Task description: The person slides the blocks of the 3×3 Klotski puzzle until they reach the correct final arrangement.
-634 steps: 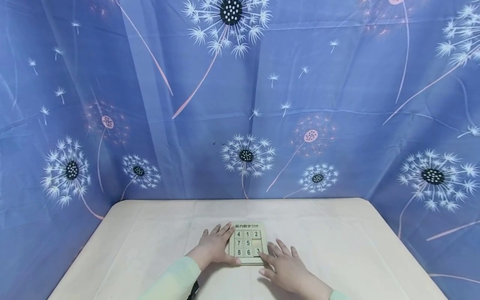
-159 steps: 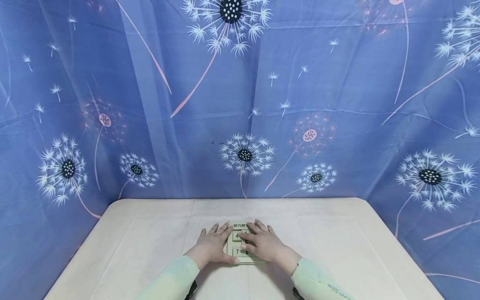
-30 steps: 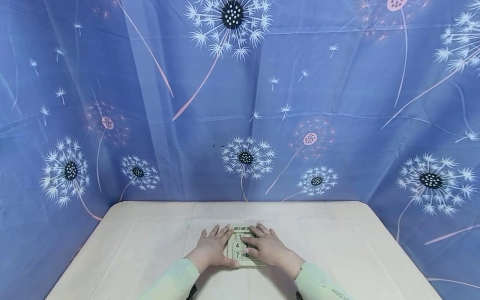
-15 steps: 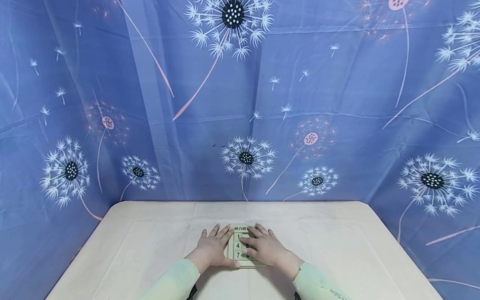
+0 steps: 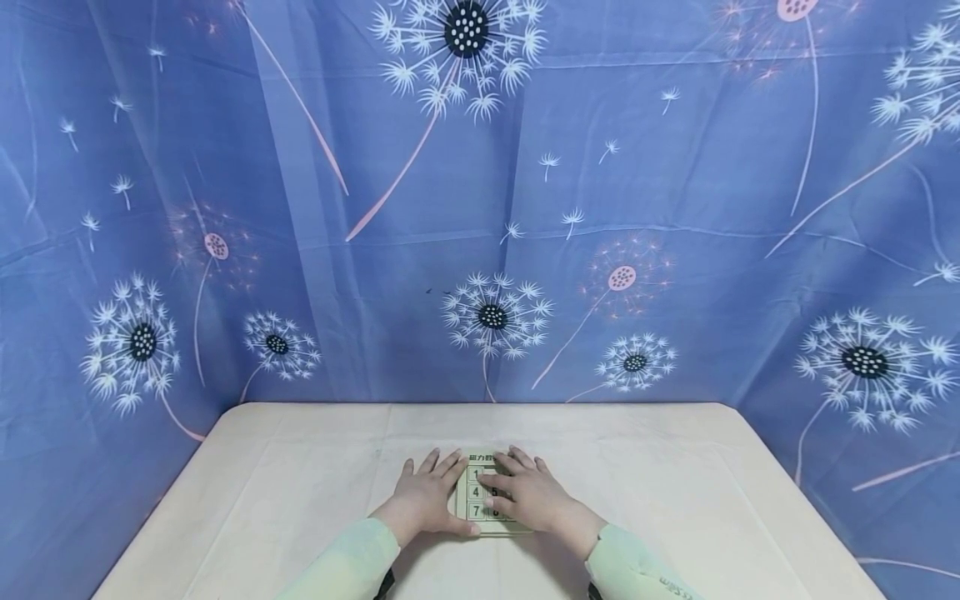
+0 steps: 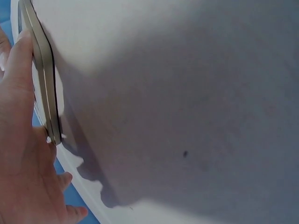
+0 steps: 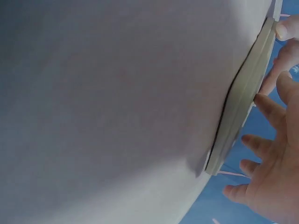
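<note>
A pale green number slide puzzle lies flat on the table. Its left column shows tile 1, tile 4 and tile 7. My left hand is spread along the left side, thumb at the near corner and index finger at the far one. Over the right half rests my right hand, index fingertip beside tile 1, hiding most other tiles. In the left wrist view the thumb touches the puzzle's edge. The right wrist view shows fingertips at the puzzle's upper face.
A cream tabletop with rounded far corners surrounds the puzzle. Behind and at both sides hangs a blue curtain printed with dandelions.
Since one second ago, tile 1 has slid left into the top left corner. Over the longer span, tiles 4 and 7 changed places and my right hand came over the puzzle. My left hand stayed put.
</note>
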A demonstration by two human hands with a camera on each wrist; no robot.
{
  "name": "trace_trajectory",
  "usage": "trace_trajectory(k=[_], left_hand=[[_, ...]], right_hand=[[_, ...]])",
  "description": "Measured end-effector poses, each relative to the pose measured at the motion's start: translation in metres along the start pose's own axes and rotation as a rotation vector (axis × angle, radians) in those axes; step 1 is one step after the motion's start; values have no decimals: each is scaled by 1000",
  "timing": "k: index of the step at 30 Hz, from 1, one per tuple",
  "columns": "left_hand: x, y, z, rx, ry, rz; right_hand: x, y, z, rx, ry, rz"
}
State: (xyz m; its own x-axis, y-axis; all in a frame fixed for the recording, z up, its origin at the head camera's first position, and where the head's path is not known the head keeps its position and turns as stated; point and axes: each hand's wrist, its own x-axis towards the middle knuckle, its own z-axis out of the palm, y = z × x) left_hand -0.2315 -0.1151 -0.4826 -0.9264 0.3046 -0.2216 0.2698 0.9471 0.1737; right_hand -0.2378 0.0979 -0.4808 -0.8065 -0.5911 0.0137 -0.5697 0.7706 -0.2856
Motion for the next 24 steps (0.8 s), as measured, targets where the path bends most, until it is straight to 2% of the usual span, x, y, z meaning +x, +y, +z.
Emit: trace_trajectory(k=[24], left_hand=[[4,0,6,14,17,-2]], right_hand=[[-28,28,-16,27,29,41]])
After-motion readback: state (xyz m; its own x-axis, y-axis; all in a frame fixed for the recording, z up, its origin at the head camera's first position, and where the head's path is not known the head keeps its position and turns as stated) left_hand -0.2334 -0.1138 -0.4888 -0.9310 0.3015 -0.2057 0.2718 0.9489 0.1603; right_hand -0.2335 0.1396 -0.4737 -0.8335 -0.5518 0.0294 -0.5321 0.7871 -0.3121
